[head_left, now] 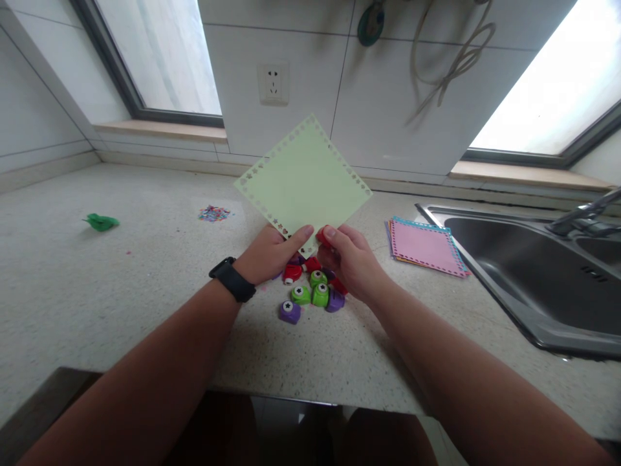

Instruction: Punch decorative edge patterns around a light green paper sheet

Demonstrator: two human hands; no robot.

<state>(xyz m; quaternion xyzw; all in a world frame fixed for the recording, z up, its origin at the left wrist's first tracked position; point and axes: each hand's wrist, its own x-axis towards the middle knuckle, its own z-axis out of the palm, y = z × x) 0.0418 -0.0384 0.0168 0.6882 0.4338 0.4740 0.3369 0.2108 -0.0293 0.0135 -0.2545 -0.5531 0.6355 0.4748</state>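
Tiled wall, 2 bright windows.

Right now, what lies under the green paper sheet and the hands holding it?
Below the green sheet and both hands, small paper punches in red, green and purple sit clustered on the counter. The left hand and right hand cover some, so their count is unclear.

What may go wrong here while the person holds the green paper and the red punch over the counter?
1. The left hand pinches the green paper only at its lower corner, so it may bend or tear at the red punch in the right hand.
2. The small punches lie just below both hands; a wrist may knock them.
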